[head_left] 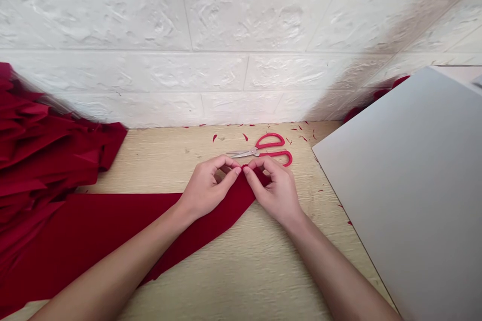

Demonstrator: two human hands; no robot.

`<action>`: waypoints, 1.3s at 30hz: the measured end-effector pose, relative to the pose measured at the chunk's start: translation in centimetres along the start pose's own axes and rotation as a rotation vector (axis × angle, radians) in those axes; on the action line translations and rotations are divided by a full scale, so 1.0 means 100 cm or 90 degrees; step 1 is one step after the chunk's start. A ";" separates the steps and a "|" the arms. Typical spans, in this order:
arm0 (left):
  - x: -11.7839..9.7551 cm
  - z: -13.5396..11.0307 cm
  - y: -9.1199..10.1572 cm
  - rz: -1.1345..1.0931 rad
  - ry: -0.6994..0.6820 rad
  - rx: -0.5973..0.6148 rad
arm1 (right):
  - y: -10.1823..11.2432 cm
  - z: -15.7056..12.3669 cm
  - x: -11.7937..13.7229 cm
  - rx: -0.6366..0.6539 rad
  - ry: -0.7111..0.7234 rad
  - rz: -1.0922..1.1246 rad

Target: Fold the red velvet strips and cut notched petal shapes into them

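A long strip of dark red fabric (124,225) runs across the table from the left and narrows toward my hands. My left hand (211,183) pinches the upper edge of its right end between thumb and forefinger. Close beside it, my right hand (273,185) pinches the same edge, the fingertips of both hands almost touching. Between them a small fold of red cloth shows. Just beyond my hands lies a pair of scissors (256,151) with red handles, blades pointing left and nearly closed; my right hand covers a little of the lower handle.
A large heap of folded red fabric (45,145) stands at the left. On the right, a big grey-white box or panel (406,175) covers part of the table (241,271), with more red material behind it. Small red scraps (245,137) lie along the white brick-patterned wall (214,20).
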State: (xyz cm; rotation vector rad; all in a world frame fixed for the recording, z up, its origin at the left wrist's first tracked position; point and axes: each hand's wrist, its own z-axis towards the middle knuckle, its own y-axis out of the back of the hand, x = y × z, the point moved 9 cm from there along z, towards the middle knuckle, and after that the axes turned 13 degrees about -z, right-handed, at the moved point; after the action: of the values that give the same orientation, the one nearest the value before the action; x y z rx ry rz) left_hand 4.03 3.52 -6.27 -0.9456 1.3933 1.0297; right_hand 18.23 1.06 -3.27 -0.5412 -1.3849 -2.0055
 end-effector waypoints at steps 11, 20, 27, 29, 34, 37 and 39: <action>-0.005 -0.001 0.000 0.006 -0.023 0.002 | 0.001 0.000 0.002 -0.012 0.010 -0.017; -0.006 -0.002 0.001 0.025 -0.036 -0.005 | -0.001 0.000 -0.001 -0.009 -0.001 -0.015; -0.008 -0.004 0.001 0.023 -0.056 -0.013 | 0.000 -0.001 0.001 -0.010 0.007 -0.015; -0.007 -0.004 0.002 0.021 -0.057 -0.013 | -0.001 -0.001 0.001 -0.007 0.008 -0.009; -0.005 -0.003 0.004 0.041 -0.052 -0.019 | -0.002 -0.001 0.000 0.000 0.008 -0.006; -0.003 -0.001 0.007 0.054 -0.060 -0.032 | -0.003 -0.001 -0.001 0.011 0.004 -0.006; -0.002 -0.001 0.009 0.063 -0.067 -0.040 | -0.003 -0.001 -0.002 0.018 -0.001 -0.012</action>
State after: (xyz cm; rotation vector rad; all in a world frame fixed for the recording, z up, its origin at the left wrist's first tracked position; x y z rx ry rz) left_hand 3.18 3.68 -5.96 -0.8615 1.3381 1.1866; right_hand 18.14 1.15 -3.67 -0.5190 -1.4210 -1.9976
